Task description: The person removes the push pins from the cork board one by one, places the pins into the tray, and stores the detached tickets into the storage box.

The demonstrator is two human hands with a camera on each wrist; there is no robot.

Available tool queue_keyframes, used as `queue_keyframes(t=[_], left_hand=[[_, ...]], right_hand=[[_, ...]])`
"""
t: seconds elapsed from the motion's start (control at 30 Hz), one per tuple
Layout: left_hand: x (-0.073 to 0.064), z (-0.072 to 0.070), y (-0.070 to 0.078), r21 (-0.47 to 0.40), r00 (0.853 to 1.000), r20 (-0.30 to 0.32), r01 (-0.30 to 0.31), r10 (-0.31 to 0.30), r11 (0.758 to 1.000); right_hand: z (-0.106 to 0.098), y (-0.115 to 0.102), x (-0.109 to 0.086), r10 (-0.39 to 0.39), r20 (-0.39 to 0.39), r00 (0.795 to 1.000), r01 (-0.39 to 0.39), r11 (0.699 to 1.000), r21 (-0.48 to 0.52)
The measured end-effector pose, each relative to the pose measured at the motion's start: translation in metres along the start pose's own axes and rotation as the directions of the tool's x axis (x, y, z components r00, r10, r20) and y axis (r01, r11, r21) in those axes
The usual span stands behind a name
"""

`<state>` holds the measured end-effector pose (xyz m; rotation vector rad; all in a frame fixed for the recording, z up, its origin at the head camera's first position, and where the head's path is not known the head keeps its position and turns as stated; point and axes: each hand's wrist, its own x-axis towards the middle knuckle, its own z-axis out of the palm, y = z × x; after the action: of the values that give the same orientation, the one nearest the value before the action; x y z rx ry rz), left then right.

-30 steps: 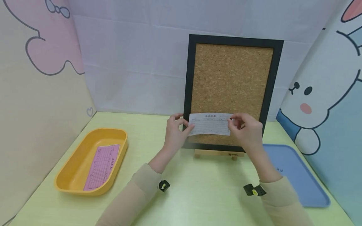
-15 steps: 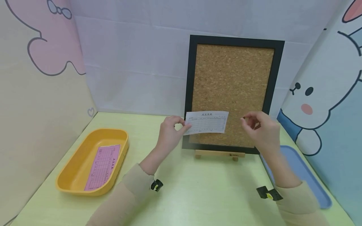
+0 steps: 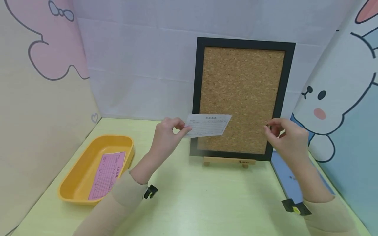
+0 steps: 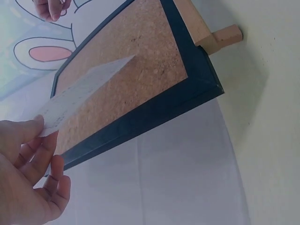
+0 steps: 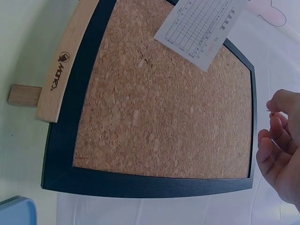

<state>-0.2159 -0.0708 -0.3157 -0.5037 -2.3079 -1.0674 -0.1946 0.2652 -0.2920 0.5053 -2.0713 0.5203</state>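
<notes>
A white printed paper slip (image 3: 209,125) is pinched at its left end between the thumb and fingers of my left hand (image 3: 167,136). It stands in front of the lower left of the framed corkboard (image 3: 242,88), overlapping its black frame. In the left wrist view the slip (image 4: 84,91) slants away from the cork surface. My right hand (image 3: 287,139) is by the board's lower right edge. Between its thumb and finger it pinches a small pin (image 5: 268,111), whose thin point shows in the right wrist view; its head is mostly hidden by the fingers.
The corkboard leans on a wooden easel (image 3: 228,160). A yellow tray (image 3: 73,173) with a pink printed slip (image 3: 107,175) in it stands at left. A blue tray (image 3: 284,173) lies at right, partly behind my right arm. Printed walls enclose the table.
My right hand has let go of the slip's right end and moved right with the pin. My left hand has drawn the slip to the left, and its free end now angles away.
</notes>
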Motion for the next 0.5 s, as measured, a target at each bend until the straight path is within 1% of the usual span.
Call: queue_keyframes(t=[0.1, 0.27, 0.37, 0.5], left_hand=[[0.000, -0.010, 0.001, 0.032, 1.000, -0.006, -0.026, 0.026, 0.999], [0.000, -0.026, 0.003, 0.067, 0.999, -0.014, -0.039, 0.040, 0.997], [0.000, -0.035, 0.003, 0.089, 0.999, -0.012, -0.029, 0.030, 0.996], [0.000, -0.050, 0.003, 0.124, 1.000, -0.007, 0.000, 0.001, 0.992]], right_hand=[[-0.007, 0.004, -0.001, 0.008, 0.008, 1.000, -0.008, 1.000, -0.015], [-0.017, 0.011, -0.004, 0.013, 0.004, 1.000, -0.013, 1.000, -0.027], [-0.024, 0.014, -0.006, 0.017, 0.007, 1.000, -0.017, 0.999, -0.047], [-0.034, 0.016, -0.007, 0.033, 0.035, 0.999, -0.030, 0.996, -0.079]])
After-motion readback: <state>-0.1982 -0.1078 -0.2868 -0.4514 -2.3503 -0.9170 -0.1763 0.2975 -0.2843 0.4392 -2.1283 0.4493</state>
